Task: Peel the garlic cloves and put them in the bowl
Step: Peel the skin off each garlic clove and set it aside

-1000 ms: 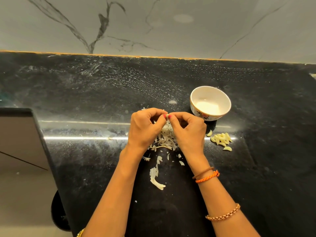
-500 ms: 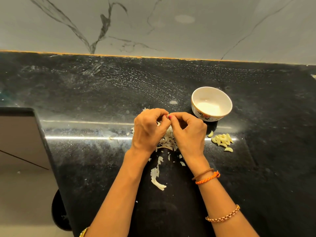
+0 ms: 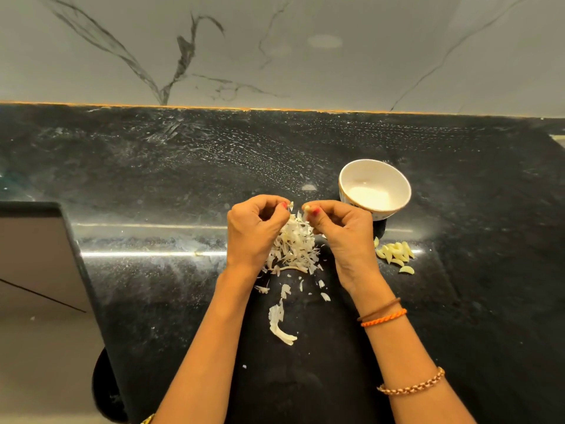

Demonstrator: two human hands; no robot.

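My right hand (image 3: 339, 228) pinches a small garlic clove (image 3: 305, 208) between thumb and fingertips. My left hand (image 3: 253, 228) pinches a scrap of papery skin (image 3: 291, 205) a short gap to the left of the clove. Both hands hover over a heap of garlic skins (image 3: 293, 246) on the black counter. A white bowl (image 3: 374, 186) stands just right of my right hand and looks empty. Several peeled cloves (image 3: 396, 254) lie in a small pile on the counter, in front of the bowl.
The black speckled counter (image 3: 153, 179) runs back to a grey marble wall (image 3: 305, 50). Loose skin pieces (image 3: 279, 325) lie nearer to me between my forearms. The counter's edge drops off at the left, by a dark panel (image 3: 33, 255).
My hands were pressed together on the clove; now they have drawn apart, the left taking a piece of skin away and the right keeping the clove.
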